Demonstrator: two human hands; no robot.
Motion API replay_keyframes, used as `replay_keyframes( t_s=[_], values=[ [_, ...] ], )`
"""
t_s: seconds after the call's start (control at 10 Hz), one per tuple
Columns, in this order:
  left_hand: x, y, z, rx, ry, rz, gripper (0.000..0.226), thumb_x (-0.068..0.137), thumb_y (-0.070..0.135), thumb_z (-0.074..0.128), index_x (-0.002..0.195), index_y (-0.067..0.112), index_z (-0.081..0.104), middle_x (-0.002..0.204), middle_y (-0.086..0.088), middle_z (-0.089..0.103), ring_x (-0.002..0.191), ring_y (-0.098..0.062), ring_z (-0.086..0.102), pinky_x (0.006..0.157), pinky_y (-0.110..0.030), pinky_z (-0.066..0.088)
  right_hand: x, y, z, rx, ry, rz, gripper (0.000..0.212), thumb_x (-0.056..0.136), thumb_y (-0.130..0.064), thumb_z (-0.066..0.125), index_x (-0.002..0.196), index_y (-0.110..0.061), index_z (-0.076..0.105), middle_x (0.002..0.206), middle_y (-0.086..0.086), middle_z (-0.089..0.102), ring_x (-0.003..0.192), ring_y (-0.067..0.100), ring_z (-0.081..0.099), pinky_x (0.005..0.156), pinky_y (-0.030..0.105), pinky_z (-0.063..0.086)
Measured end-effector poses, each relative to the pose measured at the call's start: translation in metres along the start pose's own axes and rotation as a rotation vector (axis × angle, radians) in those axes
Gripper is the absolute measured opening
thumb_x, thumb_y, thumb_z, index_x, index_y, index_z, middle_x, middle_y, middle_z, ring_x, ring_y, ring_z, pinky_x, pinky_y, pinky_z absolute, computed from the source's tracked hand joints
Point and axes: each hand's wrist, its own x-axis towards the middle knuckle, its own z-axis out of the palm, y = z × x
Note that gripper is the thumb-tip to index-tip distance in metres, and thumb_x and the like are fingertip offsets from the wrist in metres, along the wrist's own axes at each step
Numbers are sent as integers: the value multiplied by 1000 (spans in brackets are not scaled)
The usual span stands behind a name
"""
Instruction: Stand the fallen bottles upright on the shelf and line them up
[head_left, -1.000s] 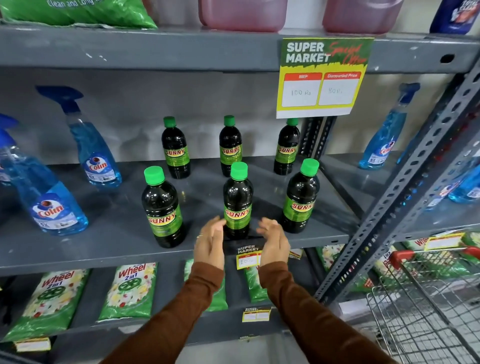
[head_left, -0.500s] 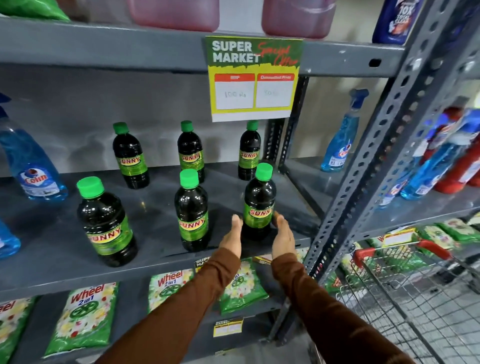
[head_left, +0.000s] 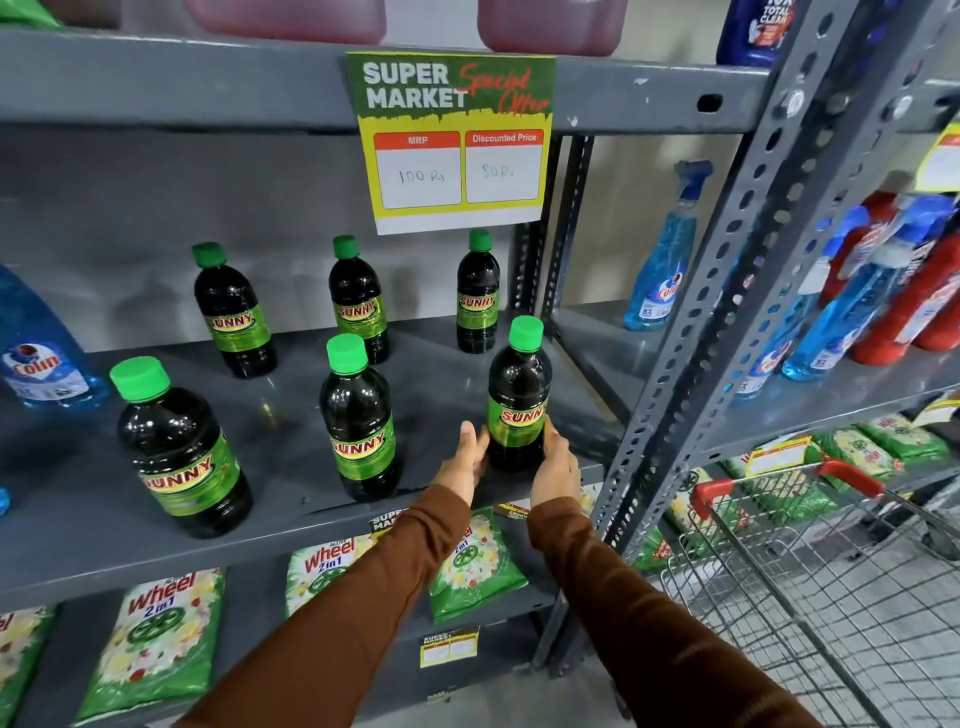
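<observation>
Your left hand (head_left: 464, 460) and right hand (head_left: 555, 466) cup the lower body of the front-right dark plastic bottle with the green screw cap and green "SUNNY" label (head_left: 518, 402), palms facing each other and pressed against its two sides, fingers wrapped toward the back where they cannot be seen. It stands upright near the front edge of the grey metal shelf (head_left: 291, 525), at the right end of the front row.

Judging by its dark fill up to the neck, expect it to be fairly heavy for its size, stiff-walled, with a glossy surface that may slip under dry palms. Its weight probably sits low, so holding around the label band and base, as you do now, should slide it without tipping; avoid pushing at the cap.

Both forearms in brown sleeves reach forward and slightly upward from below the shelf, wrists straight.

The other five matching bottles stand upright: the front-middle one (head_left: 358, 421), the front-left one (head_left: 179, 449), and three along the back, well apart. The rows look loosely spaced, so lining up remains, in my judgement.
</observation>
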Motion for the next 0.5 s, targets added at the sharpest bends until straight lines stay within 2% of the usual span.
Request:
replay_keyframes(
  t_s=[0.1, 0.2, 0.3, 0.4, 0.5],
  values=[
    [-3, 1, 0, -2, 13, 23, 60, 91, 48, 2, 139, 17, 23, 152, -13, 19, 140, -25, 20, 117, -38, 10, 0, -2, 0, -24, 8, -7, 40, 95, -16, 28, 131, -6, 43, 139, 12, 45, 119, 12, 41, 89, 14, 30],
    [-2, 3, 0, 20, 56, 40, 63, 90, 53, 9, 137, 17, 29, 150, -10, 27, 138, -25, 26, 116, -39, 14, -2, -7, 3, -54, 46, -14, 39, 95, -17, 30, 130, -7, 45, 141, 15, 42, 128, 21, 39, 95, 20, 30],
    [-9, 4, 1, 7, 124, 72, 70, 85, 62, 17, 136, 17, 32, 149, -9, 29, 137, -24, 28, 117, -41, 16, -1, -9, 6, -89, 58, -17, 39, 95, -19, 33, 129, -4, 46, 140, 16, 44, 126, 23, 41, 99, 25, 31],
    [-34, -2, -1, 114, 269, 280, 59, 86, 54, 29, 129, 17, 44, 141, -9, 44, 129, -21, 40, 112, -35, 27, -1, -5, 4, -79, 128, -17, 39, 93, -22, 38, 125, -3, 50, 135, 16, 50, 119, 23, 47, 106, 31, 33],
    [-56, -3, -6, 254, 334, 447, 54, 85, 46, 29, 121, 14, 53, 130, -9, 55, 120, -18, 49, 104, -29, 34, -3, 3, -2, -75, 137, -74, 38, 93, -19, 38, 127, -4, 48, 137, 14, 48, 124, 24, 44, 108, 33, 32]
  ],
)
